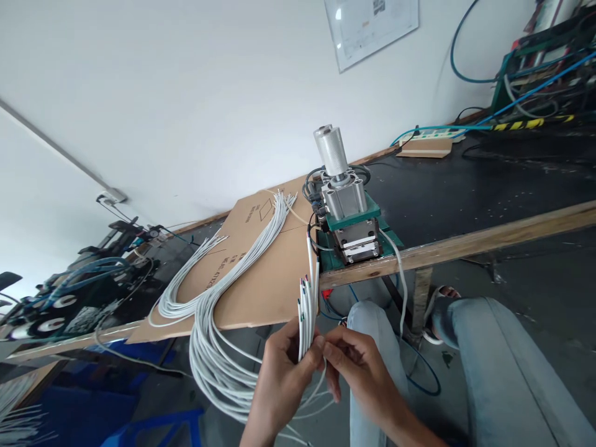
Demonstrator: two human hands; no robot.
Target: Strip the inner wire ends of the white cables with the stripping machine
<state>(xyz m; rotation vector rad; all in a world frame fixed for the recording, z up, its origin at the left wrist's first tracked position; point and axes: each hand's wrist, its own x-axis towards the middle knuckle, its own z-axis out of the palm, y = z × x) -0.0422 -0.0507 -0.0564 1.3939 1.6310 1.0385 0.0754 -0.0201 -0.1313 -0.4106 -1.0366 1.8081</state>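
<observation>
My left hand (pixel 286 369) is wrapped round a bundle of white cables (pixel 306 313), whose upright ends show small coloured wire tips. Against its thumb, my right hand (pixel 358 363) is closed in a pinch at the bundle's right side; a thin cable runs down by its fingers. Long loops of white cable (pixel 228 288) lie over a cardboard sheet (pixel 265 298) and hang past the table edge. Beyond the hands, a small pneumatic press (pixel 347 198) with a silver cylinder stands at the table corner.
The black table (pixel 465 186) has a wooden edge and extends right. A power strip (pixel 433 133) and machine with blue hoses (pixel 549 74) are at the back right. Another machine (pixel 79 298) stands left. A blue stool (pixel 162 428) is below. My legs are under the table's right part.
</observation>
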